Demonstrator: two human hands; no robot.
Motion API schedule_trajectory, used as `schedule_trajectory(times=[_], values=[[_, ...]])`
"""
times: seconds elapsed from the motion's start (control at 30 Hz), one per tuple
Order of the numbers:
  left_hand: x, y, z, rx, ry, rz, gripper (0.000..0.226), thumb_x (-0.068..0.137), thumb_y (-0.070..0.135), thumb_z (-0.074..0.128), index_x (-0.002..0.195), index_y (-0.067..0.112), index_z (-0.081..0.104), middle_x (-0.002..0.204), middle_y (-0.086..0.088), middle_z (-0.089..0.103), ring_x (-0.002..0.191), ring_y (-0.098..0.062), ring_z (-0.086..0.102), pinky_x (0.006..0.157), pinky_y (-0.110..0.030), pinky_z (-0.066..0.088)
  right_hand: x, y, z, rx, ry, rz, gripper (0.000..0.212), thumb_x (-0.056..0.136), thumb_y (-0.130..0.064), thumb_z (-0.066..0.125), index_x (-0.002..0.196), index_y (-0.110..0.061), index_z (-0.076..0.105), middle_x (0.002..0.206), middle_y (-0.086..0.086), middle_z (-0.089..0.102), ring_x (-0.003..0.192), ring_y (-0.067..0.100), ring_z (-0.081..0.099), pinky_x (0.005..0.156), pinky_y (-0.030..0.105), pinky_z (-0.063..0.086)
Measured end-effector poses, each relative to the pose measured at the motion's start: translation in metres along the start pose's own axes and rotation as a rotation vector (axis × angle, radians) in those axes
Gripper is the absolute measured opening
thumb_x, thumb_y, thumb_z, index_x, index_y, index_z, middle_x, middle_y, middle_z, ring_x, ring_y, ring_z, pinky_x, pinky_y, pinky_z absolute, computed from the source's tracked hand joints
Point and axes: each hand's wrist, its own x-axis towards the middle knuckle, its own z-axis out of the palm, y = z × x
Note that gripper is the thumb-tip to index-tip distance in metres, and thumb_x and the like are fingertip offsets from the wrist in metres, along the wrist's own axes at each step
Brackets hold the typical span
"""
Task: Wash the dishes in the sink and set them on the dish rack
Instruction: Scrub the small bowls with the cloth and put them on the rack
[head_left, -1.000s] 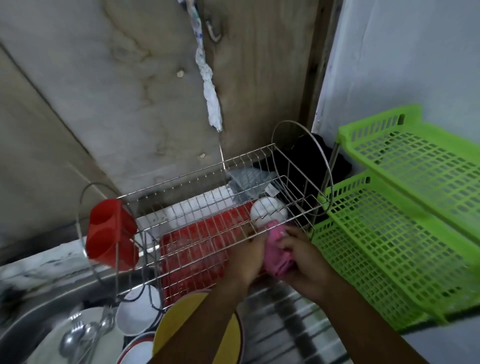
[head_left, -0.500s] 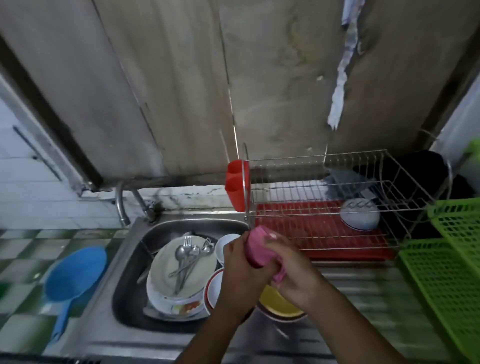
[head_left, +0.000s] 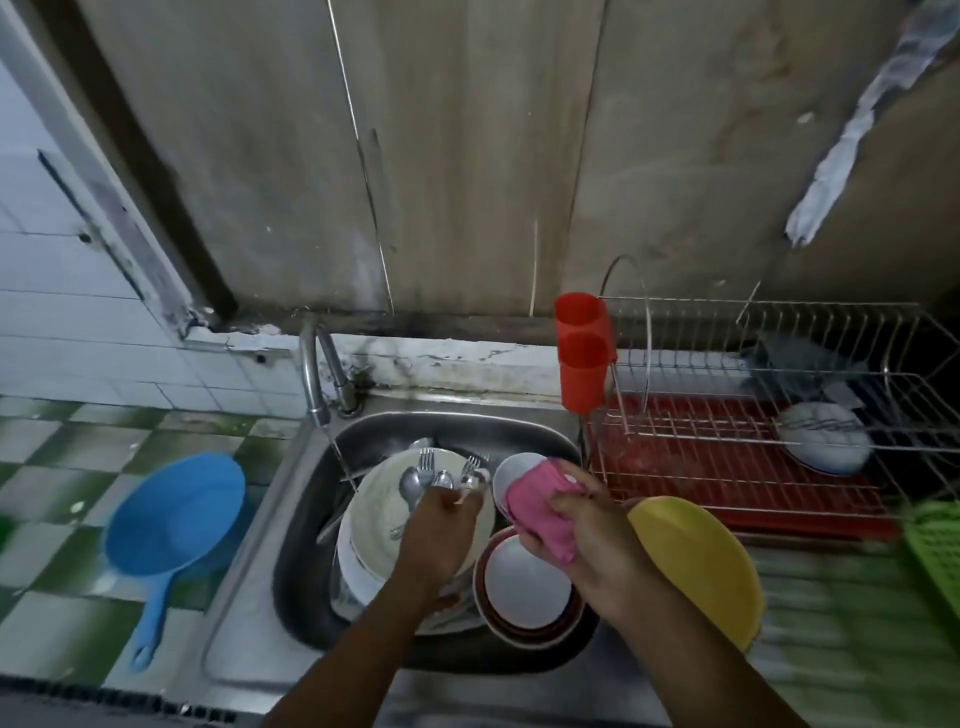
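Back over the sink (head_left: 457, 423) with both hands, no longer at the dish rack (head_left: 727, 423) as a second ago. Leaves the white bowl (head_left: 826, 441) upturned at the rack's right end, above the red tray (head_left: 727, 486), well apart from either hand. Reads as one piece washed and racked, with the next about to begin.

Plenty left to wash:
- a large plate (head_left: 374, 519) at the sink's left side, loaded with forks and spoons (head_left: 410, 486)
- a small bowl (head_left: 506, 467) near the back right corner
- a red-rimmed bowl (head_left: 527, 582) at the front right
- a yellow plate (head_left: 696, 566) leaning over the sink's right edge

Grips the pink cloth (head_left: 540, 512) in the right hand (head_left: 592, 545), fingers and thumb curled round it, just above the two bowls. Reaches with the left hand (head_left: 441, 530) across the large plate, fingers bent down onto the cutlery, tips at a spoon. Cannot tell whether pinching it or only touching. Shows a thin stream falling from the tap (head_left: 317, 374) at the sink's back left corner.
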Motion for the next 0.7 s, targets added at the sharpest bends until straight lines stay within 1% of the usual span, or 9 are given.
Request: schedule_trajectory(times=[0.1,0.13,0.2,0.27,0.33,0.43,0.5,0.63,0.7], values=[[0.049,-0.011,0.015,0.178,-0.066,-0.034,0.061,0.092,0.064,0.048,0.078,0.009,0.070,0.078,-0.013,0.073,0.080,-0.030,0.072,0.083,-0.043,0.060,0.016,0.004,0.007,-0.060,0.117,-0.054,0.050,0.097,0.006,0.048,0.123,-0.033,0.066,0.138,0.007,0.042,0.111,0.037,0.056,0.078,0.050,0.063],[0.057,-0.007,0.022,0.240,-0.096,-0.026,0.063,0.094,0.064,0.046,0.079,0.008,0.070,0.081,-0.013,0.073,0.081,-0.030,0.073,0.082,-0.039,0.059,0.018,0.004,0.009,-0.076,0.135,-0.063,0.050,0.097,0.004,0.049,0.118,-0.036,0.068,0.141,0.009,0.043,0.112,0.040,0.057,0.069,0.045,0.064],[0.071,-0.004,0.039,0.301,-0.170,-0.046,0.053,0.100,0.053,0.050,0.098,0.003,0.066,0.097,-0.016,0.071,0.095,-0.031,0.071,0.079,-0.030,0.052,0.026,0.008,0.008,-0.103,0.158,-0.088,0.049,0.097,0.002,0.051,0.115,-0.040,0.068,0.146,0.015,0.044,0.109,0.044,0.060,0.059,0.039,0.061],[0.084,-0.011,0.053,0.341,-0.196,-0.091,0.054,0.099,0.048,0.057,0.118,-0.002,0.060,0.113,-0.016,0.069,0.106,-0.030,0.067,0.080,-0.029,0.049,0.028,0.008,0.007,-0.141,0.143,-0.125,0.052,0.098,0.003,0.051,0.130,-0.037,0.062,0.144,0.008,0.042,0.103,0.038,0.063,0.067,0.045,0.062],[0.093,-0.015,0.064,0.403,-0.222,-0.102,0.055,0.098,0.045,0.060,0.125,-0.003,0.057,0.118,-0.014,0.068,0.107,-0.027,0.067,0.077,-0.025,0.048,0.029,0.004,0.005,-0.187,0.124,-0.146,0.053,0.099,0.005,0.049,0.138,-0.031,0.058,0.133,0.003,0.040,0.097,0.032,0.063,0.079,0.053,0.062],[0.100,-0.018,0.081,0.375,-0.277,-0.175,0.041,0.103,0.024,0.056,0.130,-0.006,0.057,0.124,-0.017,0.067,0.074,-0.011,0.065,0.054,-0.010,0.045,0.033,-0.001,0.005,-0.223,0.102,-0.120,0.053,0.100,0.006,0.047,0.138,-0.030,0.057,0.134,0.006,0.041,0.097,0.037,0.065,0.083,0.060,0.059],[0.099,-0.015,0.081,0.397,-0.286,-0.194,0.036,0.104,0.011,0.053,0.133,-0.009,0.055,0.126,-0.019,0.066,0.062,-0.004,0.055,0.044,-0.009,0.043,0.035,-0.003,0.005,-0.225,0.095,-0.101,0.053,0.100,0.004,0.048,0.138,-0.032,0.057,0.138,0.007,0.041,0.102,0.041,0.066,0.081,0.057,0.061],[0.106,-0.019,0.081,0.418,-0.245,-0.212,0.039,0.101,0.026,0.056,0.121,-0.007,0.060,0.112,-0.018,0.072,0.094,-0.025,0.072,0.071,-0.028,0.055,0.040,-0.003,-0.001,-0.216,0.081,-0.099,0.052,0.099,0.004,0.050,0.135,-0.032,0.059,0.138,0.007,0.041,0.106,0.038,0.062,0.074,0.049,0.063],[0.105,-0.018,0.078,0.378,-0.222,-0.198,0.038,0.101,0.030,0.056,0.116,-0.005,0.061,0.109,-0.017,0.073,0.095,-0.027,0.071,0.076,-0.031,0.056,0.041,-0.002,-0.003,-0.218,0.077,-0.092,0.052,0.099,0.005,0.050,0.134,-0.033,0.060,0.143,0.009,0.039,0.107,0.040,0.061,0.072,0.048,0.063]])
